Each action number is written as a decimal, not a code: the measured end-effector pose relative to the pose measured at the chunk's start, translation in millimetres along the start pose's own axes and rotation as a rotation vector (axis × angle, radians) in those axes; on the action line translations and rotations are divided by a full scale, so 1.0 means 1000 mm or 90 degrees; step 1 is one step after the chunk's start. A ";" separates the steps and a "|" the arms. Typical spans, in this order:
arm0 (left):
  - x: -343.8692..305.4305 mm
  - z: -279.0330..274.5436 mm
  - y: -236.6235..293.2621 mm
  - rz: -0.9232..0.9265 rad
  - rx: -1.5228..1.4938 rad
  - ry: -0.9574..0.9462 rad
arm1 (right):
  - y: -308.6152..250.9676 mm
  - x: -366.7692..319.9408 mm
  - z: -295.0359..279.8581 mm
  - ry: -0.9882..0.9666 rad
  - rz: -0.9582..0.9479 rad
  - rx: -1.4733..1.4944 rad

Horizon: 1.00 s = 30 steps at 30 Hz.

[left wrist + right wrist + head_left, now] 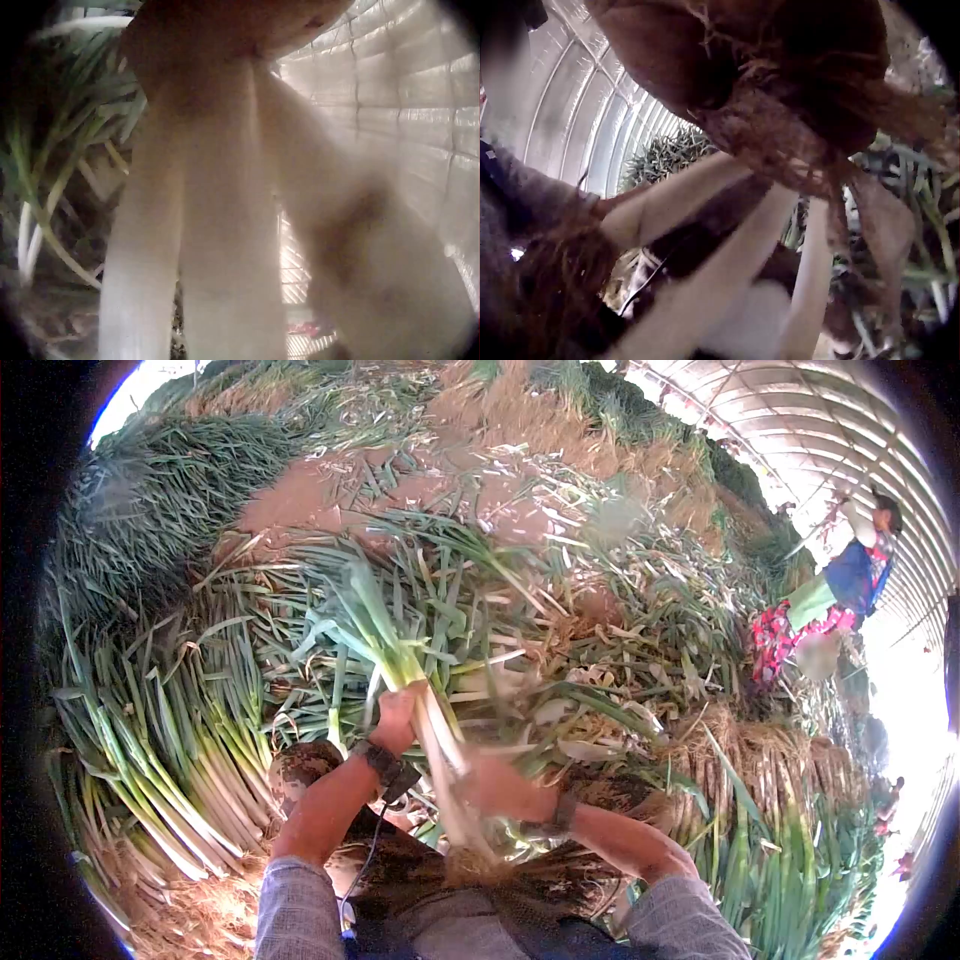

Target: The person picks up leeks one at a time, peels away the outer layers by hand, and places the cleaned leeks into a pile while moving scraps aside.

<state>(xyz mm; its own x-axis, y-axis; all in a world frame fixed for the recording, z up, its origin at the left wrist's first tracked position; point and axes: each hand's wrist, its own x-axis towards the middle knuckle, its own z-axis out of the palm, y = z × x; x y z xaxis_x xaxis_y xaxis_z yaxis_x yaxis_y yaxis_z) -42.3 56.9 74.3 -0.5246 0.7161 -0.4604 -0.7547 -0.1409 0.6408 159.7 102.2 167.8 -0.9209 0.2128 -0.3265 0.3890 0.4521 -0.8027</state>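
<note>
Left hand [397,716] grips the leeks [437,735]; right hand [507,786] blurred, fingers unreadable. Looks like stripping; next calls for steady holding.

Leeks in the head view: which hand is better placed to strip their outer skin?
Probably the right hand: it's beside the white stalks, brown peel hanging from it; the left hand grips the leeks.

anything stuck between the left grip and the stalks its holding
Nothing visible: the left grip closes directly around the stalks. The right grip, blurred, is by their lower part, not between.
</note>
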 end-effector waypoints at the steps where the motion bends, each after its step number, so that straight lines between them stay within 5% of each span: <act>1: 0.002 -0.002 0.005 0.074 0.140 0.031 | 0.005 -0.005 0.015 -0.009 -0.081 -0.045; 2: 0.005 -0.004 0.009 0.140 0.283 0.079 | 0.008 -0.015 0.028 -0.062 -0.104 -0.072; 3: 0.018 0.002 0.024 0.012 0.254 0.220 | 0.009 -0.031 0.041 -0.146 -0.099 -0.098; 4: 0.000 0.005 0.039 0.119 0.204 0.068 | 0.008 -0.050 0.052 -0.230 -0.100 -0.136; 5: -0.001 0.003 0.045 0.235 0.221 0.061 | 0.009 -0.066 0.053 -0.278 -0.091 -0.165; 6: 0.012 -0.008 0.051 0.179 0.191 0.045 | 0.009 -0.079 0.039 -0.198 -0.167 -0.140; 8: 0.028 -0.009 0.055 0.104 0.095 0.050 | 0.027 -0.081 -0.010 -0.151 -0.028 -0.063; 9: 0.001 -0.005 0.060 0.144 0.228 -0.036 | 0.046 -0.071 -0.037 -0.066 -0.002 -0.083; 11: 0.010 -0.035 0.034 1.142 0.897 -0.052 | 0.083 -0.053 -0.090 0.105 0.056 -0.108; 13: 0.013 -0.052 0.017 0.948 0.940 -0.163 | 0.084 -0.022 -0.109 0.247 -0.013 -0.073; 14: -0.008 -0.031 0.029 0.583 0.862 -0.202 | 0.063 -0.004 -0.111 0.292 -0.013 -0.092; 15: -0.030 -0.007 0.035 0.340 0.712 -0.223 | 0.043 0.014 -0.114 0.338 -0.011 -0.111; 17: -0.065 0.030 0.038 0.028 0.343 -0.123 | 0.027 0.054 -0.113 0.390 0.027 -0.046; 18: -0.039 0.006 0.006 0.081 0.325 -0.096 | 0.055 0.087 -0.112 0.465 -0.017 -0.093; 20: -0.070 0.037 0.022 0.107 0.365 -0.210 | 0.064 0.110 -0.125 0.534 -0.060 -0.136; 22: -0.073 0.033 0.020 0.120 0.326 -0.214 | 0.059 0.094 -0.155 0.490 0.057 0.235; 23: -0.072 0.026 0.019 0.124 0.321 -0.190 | 0.124 0.107 -0.171 0.617 0.070 0.134; 25: -0.067 0.020 0.028 0.138 0.307 -0.156 | 0.146 0.075 -0.189 0.705 0.171 0.190; 27: -0.059 0.022 0.049 0.172 0.317 -0.191 | 0.230 0.062 -0.186 0.519 0.201 -0.035; 29: -0.052 0.029 0.063 0.156 0.195 -0.166 | 0.307 0.065 -0.120 0.466 0.169 0.148; 30: -0.044 0.025 0.063 0.069 0.166 -0.145 | 0.301 0.066 -0.080 0.377 0.194 -0.215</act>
<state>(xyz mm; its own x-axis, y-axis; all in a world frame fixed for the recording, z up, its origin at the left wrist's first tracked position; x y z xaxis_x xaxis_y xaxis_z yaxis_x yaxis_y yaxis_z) -56.4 33.7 150.6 -0.4724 0.8448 -0.2512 -0.5585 -0.0664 0.8268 217.5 321.9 -55.7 -0.6416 0.7590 -0.1109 0.6991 0.5192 -0.4916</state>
